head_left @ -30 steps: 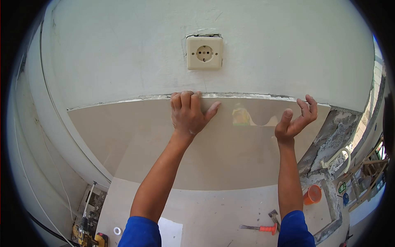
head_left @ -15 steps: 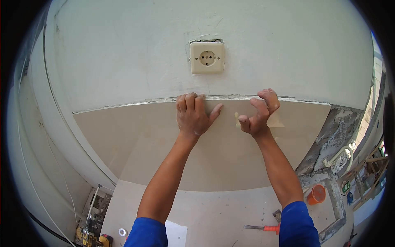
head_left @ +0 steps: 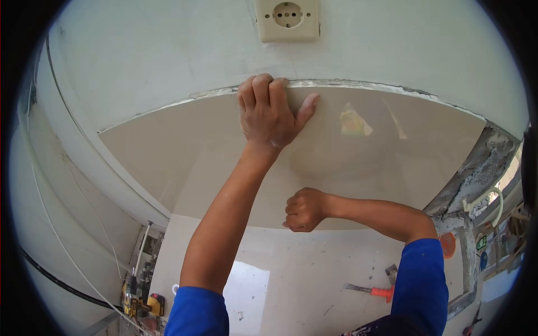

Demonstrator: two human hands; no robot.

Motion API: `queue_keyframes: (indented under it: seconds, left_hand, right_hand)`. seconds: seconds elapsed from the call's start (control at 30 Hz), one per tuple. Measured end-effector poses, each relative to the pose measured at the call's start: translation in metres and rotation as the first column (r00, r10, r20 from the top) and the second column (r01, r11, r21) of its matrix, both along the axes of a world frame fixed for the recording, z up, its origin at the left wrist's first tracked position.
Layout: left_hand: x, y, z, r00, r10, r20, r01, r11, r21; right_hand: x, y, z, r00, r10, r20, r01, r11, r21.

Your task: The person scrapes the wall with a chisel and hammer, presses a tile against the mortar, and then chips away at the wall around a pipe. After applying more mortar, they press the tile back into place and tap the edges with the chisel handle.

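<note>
A large beige tile panel (head_left: 224,162) stands against the pale wall, its top edge below a cream socket (head_left: 288,21). My left hand (head_left: 268,112) lies on the upper part of this panel, fingertips hooked over the top edge and thumb spread to the right. Near the panel's lower edge, my right hand (head_left: 305,210) is closed in a fist, with nothing visible in it.
On the pale surface below lies a chisel with an orange handle (head_left: 381,292). An orange cup (head_left: 448,245) is partly behind the right arm. A yellow power tool (head_left: 131,299) stands lower left, near cables. Rough masonry (head_left: 482,154) borders the panel at right.
My right hand has left the panel's top edge, moved down and left, and closed into a fist. My left hand keeps its hold on the edge. The view has tilted lower.
</note>
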State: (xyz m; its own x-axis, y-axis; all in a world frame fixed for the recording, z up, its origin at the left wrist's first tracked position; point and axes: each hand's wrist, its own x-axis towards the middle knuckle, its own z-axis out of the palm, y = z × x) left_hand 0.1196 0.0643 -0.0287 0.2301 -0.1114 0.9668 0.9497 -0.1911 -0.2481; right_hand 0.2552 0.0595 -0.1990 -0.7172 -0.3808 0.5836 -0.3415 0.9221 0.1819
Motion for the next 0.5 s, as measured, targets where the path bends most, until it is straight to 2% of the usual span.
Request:
queue_keyframes:
  seconds: [0.07, 0.1, 0.17, 0.23, 0.27, 0.3, 0.33, 0.43, 0.47, 0.5]
  left_hand:
    - [-0.002, 0.005, -0.001, 1.000, 0.012, -0.001, -0.012, 0.999, 0.033]
    - [-0.003, 0.003, -0.004, 1.000, 0.014, 0.013, -0.014, 1.000, 0.002]
    - [-0.002, 0.005, -0.006, 0.999, -0.005, 0.032, 0.005, 1.000, -0.028]
    - [-0.002, 0.010, -0.007, 0.998, 0.018, 0.052, -0.018, 1.000, -0.010]
    - [-0.001, 0.011, -0.008, 0.997, 0.030, 0.069, -0.030, 1.000, -0.004]
    - [-0.001, 0.011, -0.007, 0.999, 0.029, 0.032, -0.029, 0.999, 0.014]
    - [-0.003, 0.012, -0.002, 0.999, 0.028, -0.018, -0.028, 0.999, 0.035]
    - [-0.005, 0.019, 0.001, 0.999, -0.028, -0.033, 0.030, 0.996, 0.081]
    - [-0.006, 0.023, 0.002, 0.998, -0.042, -0.044, 0.047, 0.992, 0.116]
    - [-0.007, 0.022, 0.003, 0.998, -0.036, -0.053, 0.042, 0.993, 0.112]
  right_hand:
    - [-0.013, -0.068, -0.023, 0.982, 0.189, 0.009, -0.186, 0.972, -0.143]
    - [-0.018, -0.099, -0.055, 0.946, 0.326, 0.005, -0.318, 0.927, -0.198]
    - [-0.022, -0.123, -0.115, 0.868, 0.476, 0.139, -0.447, 0.873, -0.194]
    - [-0.026, -0.066, -0.140, 0.852, 0.205, 0.481, -0.170, 0.979, -0.116]
    - [-0.034, 0.005, -0.165, 0.805, -0.015, 0.594, 0.040, 0.999, -0.029]
    - [-0.030, 0.011, -0.172, 0.761, -0.088, 0.643, 0.016, 0.993, 0.118]
    - [-0.031, -0.002, -0.175, 0.820, -0.067, 0.569, 0.092, 0.996, -0.015]
    - [-0.044, -0.061, -0.177, 0.942, 0.106, 0.320, -0.042, 0.979, -0.199]
    - [-0.043, -0.082, -0.178, 0.924, 0.231, 0.306, -0.164, 0.959, -0.229]
    - [-0.041, -0.066, -0.189, 0.918, 0.166, 0.360, -0.102, 0.976, -0.192]
